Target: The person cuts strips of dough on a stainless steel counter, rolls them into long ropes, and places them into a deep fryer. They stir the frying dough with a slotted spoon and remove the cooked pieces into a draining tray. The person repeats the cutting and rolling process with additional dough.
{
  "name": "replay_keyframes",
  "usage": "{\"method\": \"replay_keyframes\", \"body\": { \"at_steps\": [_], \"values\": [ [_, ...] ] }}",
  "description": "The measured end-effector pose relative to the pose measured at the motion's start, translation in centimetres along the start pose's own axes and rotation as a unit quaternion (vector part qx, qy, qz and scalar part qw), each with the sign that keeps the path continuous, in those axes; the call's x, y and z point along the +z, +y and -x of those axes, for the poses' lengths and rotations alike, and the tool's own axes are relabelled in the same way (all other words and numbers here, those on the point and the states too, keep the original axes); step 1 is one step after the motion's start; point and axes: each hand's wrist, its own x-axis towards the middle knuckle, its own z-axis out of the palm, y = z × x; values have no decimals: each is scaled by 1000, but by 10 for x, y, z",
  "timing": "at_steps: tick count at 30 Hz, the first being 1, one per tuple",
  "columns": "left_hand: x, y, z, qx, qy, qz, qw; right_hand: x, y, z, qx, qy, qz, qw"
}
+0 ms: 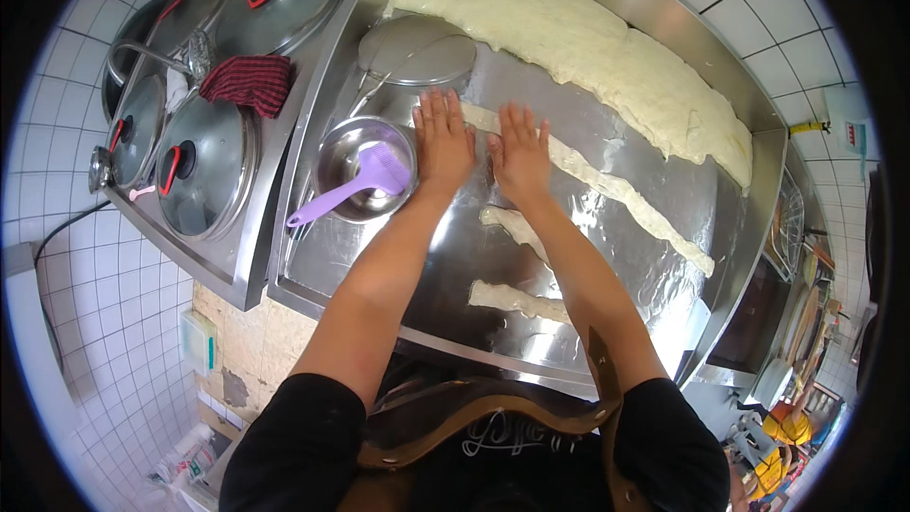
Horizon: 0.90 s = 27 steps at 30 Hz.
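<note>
Both hands lie palm down across a long, oiled strip of dough point(604, 181) on the stainless steel work surface point(441, 263). My left hand point(446, 146) covers the strip's left end, its fingers extended. Just right of it, my right hand point(524, 160) is flat on the same strip, fingers pointing away from me. A bare stretch of dough shows between them. Two shorter pieces lie nearer my body: an upper dough piece point(513, 222) and a lower dough piece point(515, 299), each partly hidden by my right forearm. Along the back wall stretches a large slab of dough point(569, 43).
Beside my left hand stands a steel bowl point(330, 156) with a purple silicone brush point(373, 174) across it. Behind it rests a round wire-handled mesh skimmer point(416, 50). Glass-lidded pots point(206, 178) and a striped cloth point(249, 82) occupy the left counter. People point(782, 434) appear far right.
</note>
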Motion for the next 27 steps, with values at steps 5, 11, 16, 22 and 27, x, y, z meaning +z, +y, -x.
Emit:
{"method": "replay_keyframes", "body": {
  "at_steps": [5,11,16,22,27],
  "values": [
    [-58,34,57,-2,14,196,980,-4,-21,-27,-65,-72,-153,983],
    [-155,8,122,-504,26,587,632,30,-65,-40,-142,-128,-142,971],
    [-149,-58,91,-596,-42,613,517,28,-77,-40,-169,-89,-131,973],
    [-170,-55,93,-601,-96,557,564,-32,43,26,47,71,-111,990],
    [-213,37,46,-521,-165,493,677,-106,225,189,340,62,102,933]
  ]
}}
